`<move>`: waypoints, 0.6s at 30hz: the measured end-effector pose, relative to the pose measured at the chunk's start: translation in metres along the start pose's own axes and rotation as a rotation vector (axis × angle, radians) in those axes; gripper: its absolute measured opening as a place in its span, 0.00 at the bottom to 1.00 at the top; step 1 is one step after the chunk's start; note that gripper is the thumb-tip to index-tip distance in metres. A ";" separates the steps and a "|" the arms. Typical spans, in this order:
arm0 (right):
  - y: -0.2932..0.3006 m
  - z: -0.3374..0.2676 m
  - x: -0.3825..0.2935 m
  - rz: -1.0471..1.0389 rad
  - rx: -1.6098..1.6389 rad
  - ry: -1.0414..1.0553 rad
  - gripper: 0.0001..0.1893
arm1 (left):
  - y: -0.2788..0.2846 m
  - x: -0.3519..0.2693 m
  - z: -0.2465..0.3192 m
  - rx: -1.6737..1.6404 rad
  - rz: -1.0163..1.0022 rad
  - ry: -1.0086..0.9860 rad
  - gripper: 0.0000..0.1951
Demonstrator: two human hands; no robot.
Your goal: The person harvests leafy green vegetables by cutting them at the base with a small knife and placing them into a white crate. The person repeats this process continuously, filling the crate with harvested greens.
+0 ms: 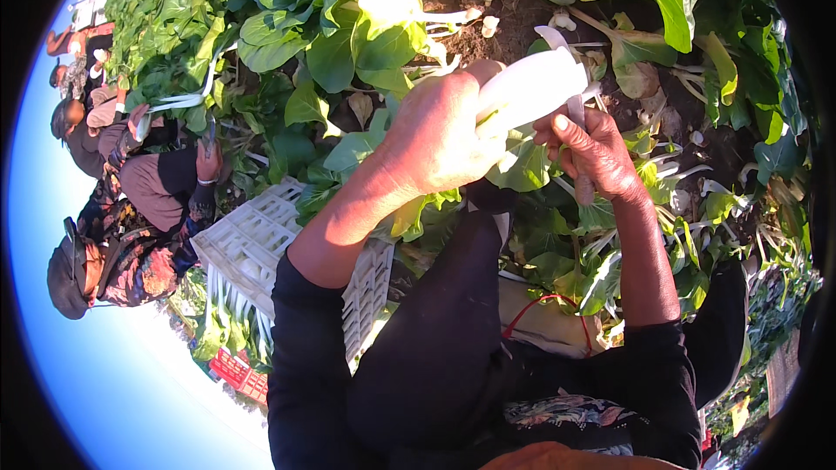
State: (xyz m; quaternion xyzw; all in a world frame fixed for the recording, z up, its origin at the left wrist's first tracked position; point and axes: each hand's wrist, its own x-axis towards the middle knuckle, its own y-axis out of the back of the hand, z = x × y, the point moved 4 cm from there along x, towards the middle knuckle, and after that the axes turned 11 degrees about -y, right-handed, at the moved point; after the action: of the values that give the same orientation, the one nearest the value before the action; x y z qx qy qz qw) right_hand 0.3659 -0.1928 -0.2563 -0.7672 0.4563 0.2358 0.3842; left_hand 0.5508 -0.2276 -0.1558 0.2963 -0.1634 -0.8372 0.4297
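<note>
My left hand [444,127] is wrapped around a bok choy head [537,83], whose pale stalk base points right and up. Its leaves are mostly hidden behind my hand and wrist. In my right hand [594,153] is a knife [576,111]; the fingers close around its handle, and the blade rises beside the stalk base. Whether the blade touches the stalk I cannot tell. Below both hands are green leaves and my bent leg [431,313] in dark trousers.
Cut leaves and stalks litter the soil [516,13]. Standing bok choy plants [281,32] fill the upper left. A white plastic crate [261,235] holding bok choy stands left of my leg. A co-worker [150,222] crouches beyond it, with others behind. A red crate [238,375] lies farther off.
</note>
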 end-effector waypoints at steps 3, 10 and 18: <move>-0.013 -0.020 0.052 0.101 -0.309 -0.022 0.24 | 0.059 0.007 -0.003 0.059 0.364 -0.342 0.23; -0.061 -0.022 0.158 -0.022 -0.238 -0.193 0.17 | 0.129 -0.012 -0.100 0.339 0.498 0.184 0.44; -0.059 0.013 0.129 0.125 -0.958 0.183 0.15 | 0.102 -0.075 -0.160 0.355 0.711 0.256 0.32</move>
State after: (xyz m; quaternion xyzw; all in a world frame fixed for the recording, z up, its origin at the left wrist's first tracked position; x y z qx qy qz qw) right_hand 0.4784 -0.2328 -0.3338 -0.8464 0.3737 0.3733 -0.0685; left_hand 0.7501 -0.2287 -0.1981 0.3925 -0.3424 -0.5519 0.6512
